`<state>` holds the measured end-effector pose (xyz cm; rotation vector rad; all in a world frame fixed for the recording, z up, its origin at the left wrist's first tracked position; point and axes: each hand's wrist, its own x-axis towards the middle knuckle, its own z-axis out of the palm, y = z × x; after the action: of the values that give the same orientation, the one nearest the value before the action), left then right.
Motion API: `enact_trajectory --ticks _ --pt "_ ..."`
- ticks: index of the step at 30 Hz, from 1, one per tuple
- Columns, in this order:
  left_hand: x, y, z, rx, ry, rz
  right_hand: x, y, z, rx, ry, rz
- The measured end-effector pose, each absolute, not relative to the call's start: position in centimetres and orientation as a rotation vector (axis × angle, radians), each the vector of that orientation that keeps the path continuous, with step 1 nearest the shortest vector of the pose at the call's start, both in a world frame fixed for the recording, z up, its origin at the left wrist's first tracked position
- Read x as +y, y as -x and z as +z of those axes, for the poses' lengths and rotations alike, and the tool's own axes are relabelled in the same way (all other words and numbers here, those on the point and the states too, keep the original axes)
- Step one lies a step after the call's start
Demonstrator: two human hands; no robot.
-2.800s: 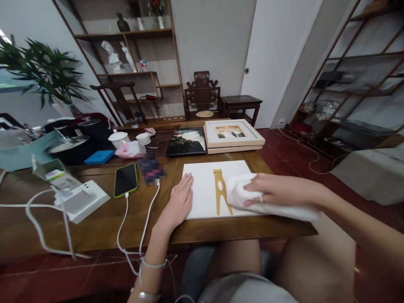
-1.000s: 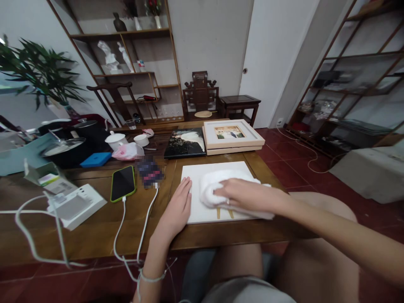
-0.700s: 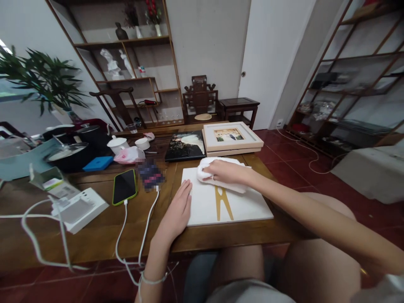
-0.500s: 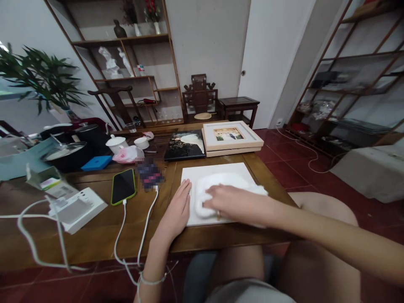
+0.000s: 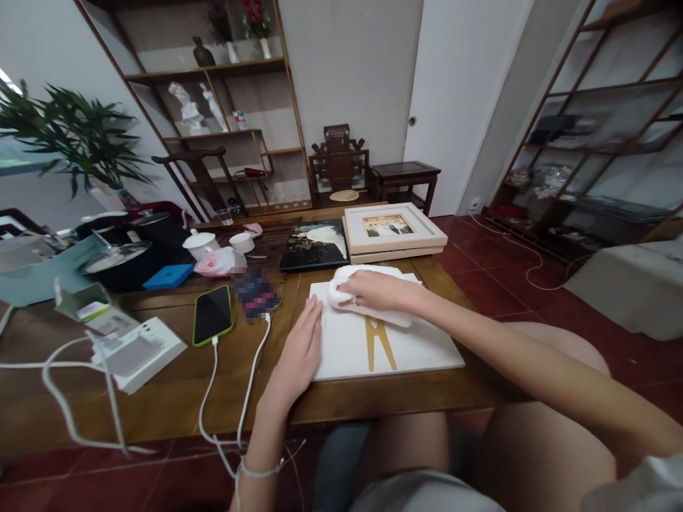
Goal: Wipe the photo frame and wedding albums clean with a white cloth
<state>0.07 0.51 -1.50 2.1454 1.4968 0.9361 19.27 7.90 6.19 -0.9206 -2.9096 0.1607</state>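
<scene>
A white rectangular board point(image 5: 344, 348) lies flat at the table's front edge, with a tan A-shaped piece point(image 5: 388, 350) showing on its face. My right hand point(image 5: 373, 290) is closed on a white cloth point(image 5: 398, 313), which lies bunched over the far part of the board and hides the top of the tan shape. My left hand point(image 5: 304, 348) lies along the board's left edge with its fingers stretched out.
Behind the board lie a dark photo panel point(image 5: 299, 252) and stacked framed pictures point(image 5: 421, 238). To the left are a green-edged phone point(image 5: 212, 316) on a white cable, a white box point(image 5: 152, 355), a blue box point(image 5: 168, 276) and several pots.
My right hand has pushed the cloth away from me, toward the board's far edge. The tan shape, mostly covered before, now shows. My left hand has stayed at the board's left edge.
</scene>
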Motion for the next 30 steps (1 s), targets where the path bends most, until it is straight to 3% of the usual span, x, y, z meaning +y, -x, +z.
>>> enact_trajectory --ticks 7,11,21,30 --pt "0.6 0.3 -0.8 1.494 -2.13 1.196 1.1 -17.3 6.5 -3.067 0.499 0.163" --pt "0.7 0.0 -1.5 1.511 -2.189 1.108 -0.5 -19.3 7.3 -3.135 0.592 0.248" --pt "0.9 -0.2 -1.9 1.485 -2.244 0.789 9.6 -19.4 7.8 -2.932 1.055 0.373" --pt "0.8 -0.1 -1.9 1.503 -2.241 0.807 11.5 -14.5 7.3 -2.93 1.024 0.4"
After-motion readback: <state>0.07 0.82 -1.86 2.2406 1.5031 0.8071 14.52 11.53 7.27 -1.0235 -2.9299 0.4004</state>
